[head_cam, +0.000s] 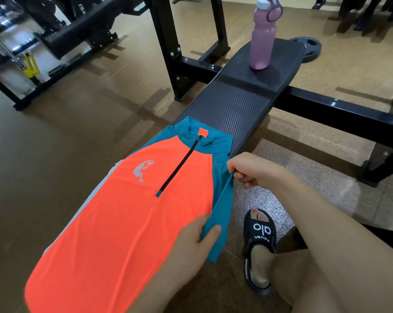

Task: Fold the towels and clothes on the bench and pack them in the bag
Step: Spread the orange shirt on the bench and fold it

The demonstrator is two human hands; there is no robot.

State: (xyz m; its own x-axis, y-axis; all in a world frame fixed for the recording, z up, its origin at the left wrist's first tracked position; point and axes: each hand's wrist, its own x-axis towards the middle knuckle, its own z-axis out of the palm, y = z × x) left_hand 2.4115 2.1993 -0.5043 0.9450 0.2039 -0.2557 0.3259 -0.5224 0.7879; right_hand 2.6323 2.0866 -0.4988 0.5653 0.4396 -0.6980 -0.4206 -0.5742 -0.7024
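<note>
An orange and teal zip-neck shirt [127, 211] lies flat, front up, along the near end of the black gym bench [236, 102]. Its teal right sleeve [222, 206] hangs over the bench's right edge. My right hand [256, 168] pinches the sleeve near the shoulder. My left hand [197, 242] grips the lower end of the same sleeve, thumb on top of the cloth. No bag and no towel are in view.
A pink water bottle [263, 39] stands upright at the far end of the bench. A black weight plate [310, 48] lies on the floor beyond it. My foot in a black sandal [258, 242] is to the right of the bench. Black rack frames [168, 41] stand on the left.
</note>
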